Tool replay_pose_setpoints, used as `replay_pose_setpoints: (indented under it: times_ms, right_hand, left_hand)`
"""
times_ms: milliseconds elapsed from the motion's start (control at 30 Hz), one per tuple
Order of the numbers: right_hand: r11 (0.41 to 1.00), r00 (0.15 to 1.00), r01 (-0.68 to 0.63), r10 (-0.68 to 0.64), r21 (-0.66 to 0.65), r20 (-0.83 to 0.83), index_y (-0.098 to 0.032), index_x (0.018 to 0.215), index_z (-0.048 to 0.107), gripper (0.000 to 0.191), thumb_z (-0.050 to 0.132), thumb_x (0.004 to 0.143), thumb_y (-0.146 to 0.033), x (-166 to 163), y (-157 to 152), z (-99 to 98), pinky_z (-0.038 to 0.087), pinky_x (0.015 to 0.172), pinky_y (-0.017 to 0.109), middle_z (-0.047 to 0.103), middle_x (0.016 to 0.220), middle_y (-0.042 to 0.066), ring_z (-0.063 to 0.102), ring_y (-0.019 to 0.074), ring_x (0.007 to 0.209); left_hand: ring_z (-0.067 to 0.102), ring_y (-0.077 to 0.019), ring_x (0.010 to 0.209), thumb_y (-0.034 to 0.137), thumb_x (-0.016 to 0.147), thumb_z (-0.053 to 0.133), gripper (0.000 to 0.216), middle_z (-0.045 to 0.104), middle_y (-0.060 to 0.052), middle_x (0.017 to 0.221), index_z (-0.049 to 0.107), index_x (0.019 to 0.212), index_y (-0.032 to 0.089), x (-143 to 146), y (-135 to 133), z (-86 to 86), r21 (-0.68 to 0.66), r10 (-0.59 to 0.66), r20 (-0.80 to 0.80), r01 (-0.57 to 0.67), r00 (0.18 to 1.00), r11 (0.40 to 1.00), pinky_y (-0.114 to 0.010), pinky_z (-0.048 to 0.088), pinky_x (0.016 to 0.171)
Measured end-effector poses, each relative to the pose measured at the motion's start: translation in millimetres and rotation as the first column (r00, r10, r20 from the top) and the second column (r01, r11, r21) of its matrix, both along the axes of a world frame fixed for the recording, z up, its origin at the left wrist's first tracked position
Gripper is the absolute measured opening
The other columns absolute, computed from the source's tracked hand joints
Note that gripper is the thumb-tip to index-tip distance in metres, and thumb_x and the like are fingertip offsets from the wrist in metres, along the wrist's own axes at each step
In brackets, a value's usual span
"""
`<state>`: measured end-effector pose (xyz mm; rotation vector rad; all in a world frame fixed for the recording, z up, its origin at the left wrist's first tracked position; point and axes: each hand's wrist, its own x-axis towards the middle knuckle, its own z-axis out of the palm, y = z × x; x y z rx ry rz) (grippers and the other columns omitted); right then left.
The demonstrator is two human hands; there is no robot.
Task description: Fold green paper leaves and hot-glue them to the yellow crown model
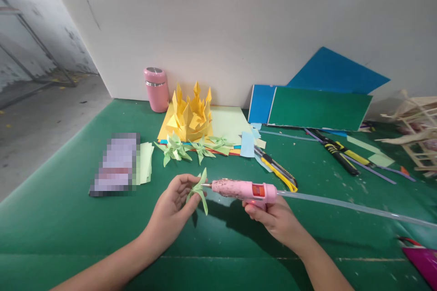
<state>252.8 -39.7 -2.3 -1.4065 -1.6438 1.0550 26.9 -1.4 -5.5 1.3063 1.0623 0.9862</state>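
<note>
My left hand pinches a small light-green folded paper flower above the green table. My right hand grips a pink hot glue gun, held level with its metal nozzle touching the flower from the right. A long clear glue stick trails out of the gun's back toward the right edge. Both hands hover just over the mat, close together.
Behind the hands lie more green paper flowers, a yellow folded paper crown on coloured sheets, a pink flask, a yellow utility knife, blue and green boards against the wall, tools, and a wooden stick model at right.
</note>
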Motion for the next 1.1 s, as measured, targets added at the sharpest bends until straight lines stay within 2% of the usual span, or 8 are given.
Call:
replay_pose_setpoints:
  times_ms: [267,400,567,800,900,1100]
  right_hand:
    - [0.999,1.000,0.024,-0.024,-0.022,0.019,-0.021,0.083,0.072,0.040,0.055,0.079,-0.057,3.1,-0.5,-5.3,0.047,0.058,0.028,0.062,0.062,0.001,0.054,0.0171,0.056]
    - [0.998,0.998,0.057,-0.057,-0.020,0.009,-0.021,0.085,0.071,0.042,0.056,0.078,-0.058,2.3,0.4,-5.0,0.045,0.053,0.027,0.062,0.064,0.002,0.052,0.0163,0.054]
    - [0.994,0.995,0.096,-0.098,0.045,0.031,-0.021,0.080,0.068,0.039,0.056,0.078,-0.058,2.7,1.1,-6.1,0.043,0.047,0.025,0.053,0.053,-0.001,0.048,0.0146,0.048]
    - [0.976,0.976,0.210,-0.206,0.058,-0.070,-0.018,0.087,0.057,0.040,0.059,0.077,-0.056,8.7,3.7,-19.6,0.046,0.047,0.025,0.056,0.056,-0.001,0.053,0.0136,0.046]
    - [0.949,0.952,0.299,-0.291,0.098,-0.090,-0.019,0.089,0.056,0.040,0.059,0.077,-0.057,10.9,7.0,-17.8,0.044,0.043,0.024,0.056,0.054,-0.002,0.050,0.0123,0.043]
    - [0.910,0.914,0.406,-0.405,0.079,-0.032,-0.020,0.064,0.052,0.045,0.056,0.074,-0.063,12.2,12.4,-6.3,0.040,0.040,0.023,0.049,0.052,-0.003,0.049,0.0126,0.043]
  left_hand:
    - [0.066,-0.0207,0.094,0.029,0.068,0.068,0.024,0.066,-0.005,0.094,0.054,0.085,0.021,0.1,-0.6,1.4,-0.030,0.019,0.024,-0.018,1.000,0.999,-0.032,0.052,0.085]
    - [0.066,-0.0206,0.092,0.030,0.068,0.068,0.022,0.066,-0.005,0.094,0.054,0.083,0.021,0.6,-0.4,2.8,-0.027,0.012,0.023,-0.011,1.000,1.000,-0.033,0.052,0.083]
    - [0.068,-0.0181,0.086,0.028,0.069,0.067,0.019,0.067,-0.005,0.096,0.054,0.081,0.021,-0.8,-0.6,1.5,0.002,0.011,0.025,-0.011,1.000,1.000,-0.033,0.053,0.083]
    - [0.068,-0.0176,0.084,0.027,0.071,0.065,0.017,0.065,-0.005,0.097,0.054,0.082,0.021,-1.7,-1.7,2.8,0.037,0.032,0.027,-0.033,0.999,0.999,-0.031,0.053,0.081]
    - [0.067,-0.0186,0.085,0.030,0.071,0.067,0.019,0.065,-0.005,0.096,0.054,0.080,0.021,-1.2,-1.4,4.4,0.032,0.052,0.030,-0.053,0.998,0.998,-0.032,0.053,0.081]
    - [0.067,-0.0180,0.083,0.032,0.070,0.067,0.019,0.065,-0.004,0.095,0.054,0.079,0.021,0.4,-0.7,7.8,0.019,0.051,0.033,-0.052,0.998,0.998,-0.031,0.054,0.080]
